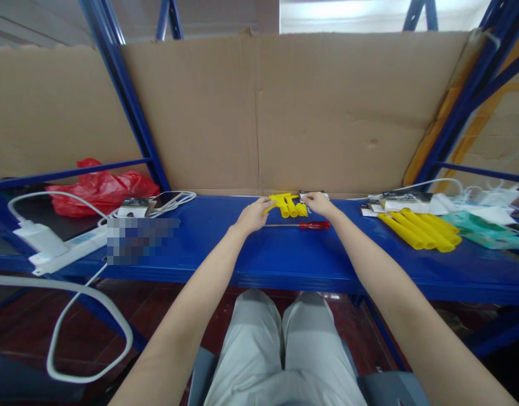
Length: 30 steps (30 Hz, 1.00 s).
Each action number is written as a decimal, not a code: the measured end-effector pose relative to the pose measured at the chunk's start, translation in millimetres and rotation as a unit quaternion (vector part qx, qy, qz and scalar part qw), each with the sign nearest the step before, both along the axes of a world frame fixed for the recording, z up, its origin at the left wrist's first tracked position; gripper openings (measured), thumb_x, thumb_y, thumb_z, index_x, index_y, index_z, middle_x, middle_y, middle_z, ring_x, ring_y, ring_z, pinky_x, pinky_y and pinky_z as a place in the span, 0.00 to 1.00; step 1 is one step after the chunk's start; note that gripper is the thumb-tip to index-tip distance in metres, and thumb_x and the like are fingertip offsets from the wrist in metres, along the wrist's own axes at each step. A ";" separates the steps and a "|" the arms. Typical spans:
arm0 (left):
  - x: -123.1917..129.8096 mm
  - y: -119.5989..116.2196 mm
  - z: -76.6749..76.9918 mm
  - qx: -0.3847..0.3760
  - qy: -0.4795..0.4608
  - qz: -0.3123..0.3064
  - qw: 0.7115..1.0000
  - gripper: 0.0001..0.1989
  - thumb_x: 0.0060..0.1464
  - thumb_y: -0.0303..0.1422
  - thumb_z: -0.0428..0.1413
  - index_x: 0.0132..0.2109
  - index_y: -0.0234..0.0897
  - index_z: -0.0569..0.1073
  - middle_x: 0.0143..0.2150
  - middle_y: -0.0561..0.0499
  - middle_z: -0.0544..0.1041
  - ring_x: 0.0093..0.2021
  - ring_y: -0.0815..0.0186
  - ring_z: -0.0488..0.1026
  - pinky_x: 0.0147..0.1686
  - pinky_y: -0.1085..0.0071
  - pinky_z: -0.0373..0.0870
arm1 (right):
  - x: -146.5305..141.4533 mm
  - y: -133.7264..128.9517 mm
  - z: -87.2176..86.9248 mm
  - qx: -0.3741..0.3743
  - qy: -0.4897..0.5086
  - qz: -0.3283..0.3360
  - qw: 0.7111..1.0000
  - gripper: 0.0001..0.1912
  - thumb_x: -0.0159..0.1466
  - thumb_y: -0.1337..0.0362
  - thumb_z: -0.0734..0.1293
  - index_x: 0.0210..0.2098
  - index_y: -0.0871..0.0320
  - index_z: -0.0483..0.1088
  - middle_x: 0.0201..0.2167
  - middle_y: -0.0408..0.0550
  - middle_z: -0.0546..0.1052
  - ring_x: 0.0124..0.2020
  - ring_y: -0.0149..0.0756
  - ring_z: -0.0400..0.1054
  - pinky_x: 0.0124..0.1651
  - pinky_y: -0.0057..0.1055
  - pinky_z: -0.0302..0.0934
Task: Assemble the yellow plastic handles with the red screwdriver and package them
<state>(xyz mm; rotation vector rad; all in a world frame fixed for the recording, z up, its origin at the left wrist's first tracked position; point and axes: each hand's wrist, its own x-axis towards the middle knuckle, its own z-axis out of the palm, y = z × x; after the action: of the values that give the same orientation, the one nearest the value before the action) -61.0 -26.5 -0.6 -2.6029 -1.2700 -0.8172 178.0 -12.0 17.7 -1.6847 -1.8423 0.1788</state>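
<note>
Left grip (253, 216) on tube (271, 208) (yellow)

1 camera, worn on the seated person's head, gives the view. It faces forward and tilts down, looking from above over the pale trousers (251, 344) at 6 o'clock and along the forearms, entering from 7 and 4 o'clock. The left hand (254, 214) and right hand (319, 203) show near the centre, at arm's reach. The view is wide: cardboard (335, 113) fills 12 o'clock, a power strip (79, 248) shows near 9, a green packet (481, 228) near 3.
</note>
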 end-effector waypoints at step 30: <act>1.7 -0.3 1.2 -0.006 -0.036 -0.028 0.999 0.26 0.55 0.31 0.53 0.62 0.35 0.66 0.56 0.44 0.74 0.56 0.60 0.71 0.56 0.64 0.67 | -11.9 -12.1 7.7 0.047 0.463 -0.059 0.883 0.13 0.58 0.69 0.59 0.17 0.57 0.62 0.11 0.38 0.60 0.14 0.25 0.52 0.18 0.23 0.50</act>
<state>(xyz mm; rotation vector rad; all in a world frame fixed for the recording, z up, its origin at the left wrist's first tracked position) -59.3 -26.8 0.6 -2.6521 -1.2281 -0.9239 166.1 -24.1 25.4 -1.2791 -1.0004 0.6953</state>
